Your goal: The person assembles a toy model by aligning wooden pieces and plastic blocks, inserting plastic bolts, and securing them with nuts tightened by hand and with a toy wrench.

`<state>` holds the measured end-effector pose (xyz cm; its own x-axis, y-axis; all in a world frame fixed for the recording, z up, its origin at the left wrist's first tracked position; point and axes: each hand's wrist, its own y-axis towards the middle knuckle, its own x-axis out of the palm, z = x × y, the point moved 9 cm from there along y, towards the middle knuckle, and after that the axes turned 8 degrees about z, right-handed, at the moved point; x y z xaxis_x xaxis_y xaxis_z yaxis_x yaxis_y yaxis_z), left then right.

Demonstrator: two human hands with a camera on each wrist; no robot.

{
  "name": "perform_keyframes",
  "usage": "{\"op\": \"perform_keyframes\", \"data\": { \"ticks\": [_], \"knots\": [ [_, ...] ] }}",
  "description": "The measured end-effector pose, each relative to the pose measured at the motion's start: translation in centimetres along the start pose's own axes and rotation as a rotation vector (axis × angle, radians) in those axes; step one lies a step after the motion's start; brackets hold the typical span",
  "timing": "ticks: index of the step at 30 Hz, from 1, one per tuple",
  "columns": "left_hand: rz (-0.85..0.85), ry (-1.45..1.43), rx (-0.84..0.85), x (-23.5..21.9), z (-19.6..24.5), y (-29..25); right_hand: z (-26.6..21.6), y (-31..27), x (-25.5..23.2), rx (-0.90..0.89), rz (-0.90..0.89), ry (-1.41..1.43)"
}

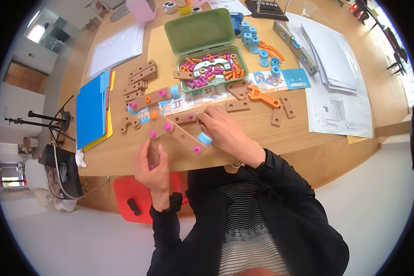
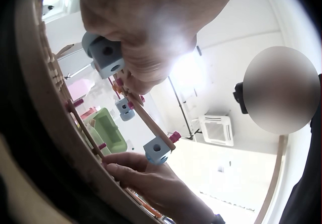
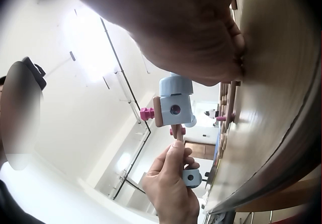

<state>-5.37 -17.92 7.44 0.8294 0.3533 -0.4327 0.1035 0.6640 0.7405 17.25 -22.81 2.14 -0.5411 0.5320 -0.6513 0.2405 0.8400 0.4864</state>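
Note:
My left hand [image 1: 152, 169] grips a short wooden strip [image 1: 154, 151] near the table's front edge. That strip joins a longer drilled strip [image 1: 183, 136] by pink bolts [image 1: 167, 127]. At the longer strip's right end is a light blue block [image 3: 175, 108], raised above the tabletop in the right wrist view. Behind it, my right hand [image 1: 227, 131] pinches the right end of another wooden strip [image 1: 184, 118], low at the tabletop, with a pink bolt in it. A further strip with pink and orange bolts [image 1: 147, 99] and a blue end piece [image 1: 175, 92] lies farther back.
A green box [image 1: 242, 64] of pink and orange bolts stands open behind the hands. Loose wooden strips [image 1: 142, 73] lie left, an orange wrench [image 1: 263, 96] right. Blue blocks [image 1: 248, 34], a level [image 1: 295, 48], papers [image 1: 329, 60] and blue folders [image 1: 93, 108] surround them.

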Motion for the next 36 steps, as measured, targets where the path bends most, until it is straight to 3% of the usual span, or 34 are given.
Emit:
{"op": "perform_keyframes", "data": {
  "ticks": [5,8,10,17,20,22,23,24,31,33,36],
  "knots": [
    [-0.028,-0.004,0.015,0.3,0.7,0.0,0.9,0.0,-0.4,0.027,0.038,0.113],
    [-0.070,-0.044,0.026,1.3,1.5,-0.8,1.6,0.0,-3.5,0.132,0.125,0.186],
    [-0.092,-0.081,0.024,2.1,2.3,-1.4,3.3,-0.5,-4.2,0.435,0.053,0.471],
    [-0.199,-0.244,0.126,6.1,6.7,-2.8,3.5,-2.4,-6.0,0.516,-0.207,0.428],
    [-0.308,-0.342,0.065,7.7,7.4,-3.4,5.1,-3.8,-6.6,0.661,-0.154,0.497],
    [-0.328,-0.358,0.094,7.9,7.7,-3.2,6.2,-4.3,-7.0,0.679,-0.118,0.557],
    [-0.376,-0.402,0.028,8.1,7.3,-3.1,6.8,-4.6,-7.2,0.699,-0.079,0.616],
    [-0.424,-0.446,-0.038,8.4,6.9,-3.0,7.2,-4.8,-7.4,0.699,-0.080,0.617],
    [-0.471,-0.386,-0.038,8.8,4.9,-1.7,7.3,-5.2,-7.1,0.699,-0.136,0.630],
    [-0.663,-0.386,-0.133,9.8,5.1,-2.9,7.1,-5.1,-6.7,0.700,-0.132,0.633],
    [-0.703,-0.474,-0.268,10.2,5.4,-4.6,6.9,-4.9,-6.3,0.672,-0.103,0.658]
  ]
}}
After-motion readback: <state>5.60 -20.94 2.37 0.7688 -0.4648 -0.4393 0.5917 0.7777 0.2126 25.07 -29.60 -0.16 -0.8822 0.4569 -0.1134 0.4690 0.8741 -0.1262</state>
